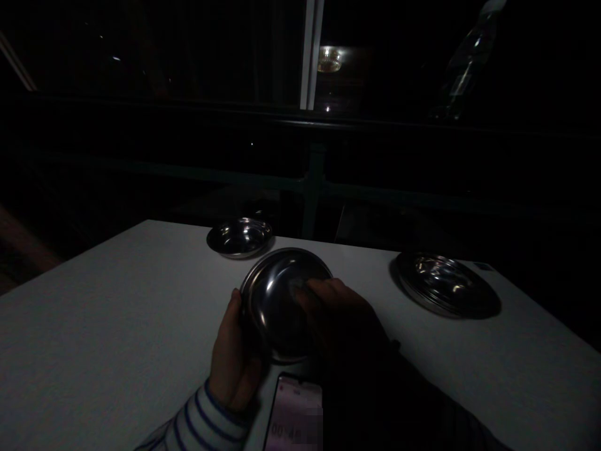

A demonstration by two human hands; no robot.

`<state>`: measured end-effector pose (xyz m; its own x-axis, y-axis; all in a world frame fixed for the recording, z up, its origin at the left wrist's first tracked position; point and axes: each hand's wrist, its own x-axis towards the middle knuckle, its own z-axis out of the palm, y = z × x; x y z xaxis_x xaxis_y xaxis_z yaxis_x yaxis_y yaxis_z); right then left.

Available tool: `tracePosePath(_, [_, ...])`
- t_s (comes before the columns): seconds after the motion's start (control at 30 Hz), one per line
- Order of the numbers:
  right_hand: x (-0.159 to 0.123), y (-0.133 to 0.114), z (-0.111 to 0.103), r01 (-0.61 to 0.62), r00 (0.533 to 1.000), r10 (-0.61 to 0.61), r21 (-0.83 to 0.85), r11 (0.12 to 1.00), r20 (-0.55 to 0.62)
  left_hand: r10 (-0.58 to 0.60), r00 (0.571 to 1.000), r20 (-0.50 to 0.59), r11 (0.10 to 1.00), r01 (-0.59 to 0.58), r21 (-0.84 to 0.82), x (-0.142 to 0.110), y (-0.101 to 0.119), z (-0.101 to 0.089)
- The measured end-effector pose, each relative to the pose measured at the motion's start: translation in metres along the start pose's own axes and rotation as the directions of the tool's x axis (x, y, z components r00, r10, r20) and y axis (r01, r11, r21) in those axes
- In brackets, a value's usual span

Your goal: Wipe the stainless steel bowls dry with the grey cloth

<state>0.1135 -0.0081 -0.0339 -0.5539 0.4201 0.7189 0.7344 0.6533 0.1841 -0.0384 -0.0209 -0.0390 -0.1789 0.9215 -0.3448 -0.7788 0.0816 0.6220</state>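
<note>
My left hand (235,357) grips the near left rim of a shiny steel bowl (275,294), tilted up above the table. Against the bowl's face press the bunched fingers of my right hand (335,310). Something small and greyish may be under those fingertips, but the dark hides what it is. I cannot tell for sure whether the inside or the underside of the bowl faces me. Below the bowl lies a phone (295,407) with a lit screen showing digits, partly covered by my right arm.
On the white table (117,313), a single steel bowl (239,238) sits near the far edge. A stack of steel bowls (446,285) stands to the right, with a small dark flat item (482,266) behind it. A clear bottle (464,69) is at upper right, before dark windows.
</note>
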Motion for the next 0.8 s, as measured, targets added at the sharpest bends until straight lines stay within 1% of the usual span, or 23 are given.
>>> tracePosePath(0.07, [0.000,0.001,0.000,-0.035,0.997,0.034,0.002,0.999,0.068,0.028,0.999,-0.019,1.000,-0.028,0.000,-0.001,0.001,0.001])
tracePosePath(0.1, [0.000,0.002,0.000,-0.041,0.997,0.041,-0.006,0.999,0.070,0.022,0.999,-0.022,1.000,-0.022,0.001,-0.001,0.001,0.001])
tracePosePath(0.2, [0.002,0.000,-0.001,0.021,1.000,-0.021,-0.036,0.999,-0.021,-0.037,0.999,-0.008,0.999,0.037,0.019,-0.002,0.000,0.001])
tracePosePath(0.23, [0.002,0.000,-0.002,0.027,0.999,-0.027,-0.031,0.999,-0.022,-0.043,0.999,-0.006,0.999,0.043,0.023,-0.002,0.000,0.001])
tracePosePath(0.37, [0.001,0.003,-0.001,-0.064,0.993,0.064,-0.009,0.998,0.099,0.018,1.000,-0.014,1.000,-0.018,0.012,0.000,-0.001,-0.001])
tracePosePath(0.4, [-0.001,0.002,0.000,-0.064,0.994,0.065,-0.012,0.998,0.093,0.018,1.000,-0.008,1.000,-0.018,0.012,0.000,-0.001,-0.001])
tracePosePath(0.5, [-0.004,-0.001,0.003,0.014,1.000,-0.014,-0.017,1.000,-0.022,-0.028,0.999,0.024,0.999,0.027,0.022,0.000,-0.002,-0.002])
tracePosePath(0.57, [-0.004,-0.002,0.003,0.022,1.000,-0.022,0.010,1.000,-0.010,-0.041,0.999,0.034,0.999,0.040,0.018,0.000,-0.002,-0.002])
tracePosePath(0.67, [-0.004,0.000,0.003,-0.048,0.995,0.044,0.044,0.998,0.086,-0.040,0.999,0.027,0.999,0.039,0.016,0.002,-0.002,-0.002])
tracePosePath(0.73, [-0.006,-0.004,0.004,-0.045,0.997,0.044,0.018,0.999,0.071,-0.046,0.998,0.038,0.999,0.046,0.012,0.005,-0.001,-0.003])
tracePosePath(0.8, [-0.010,-0.015,0.005,-0.002,0.999,0.003,-0.017,1.000,0.036,-0.056,0.997,0.050,0.998,0.057,-0.017,0.007,-0.001,-0.004])
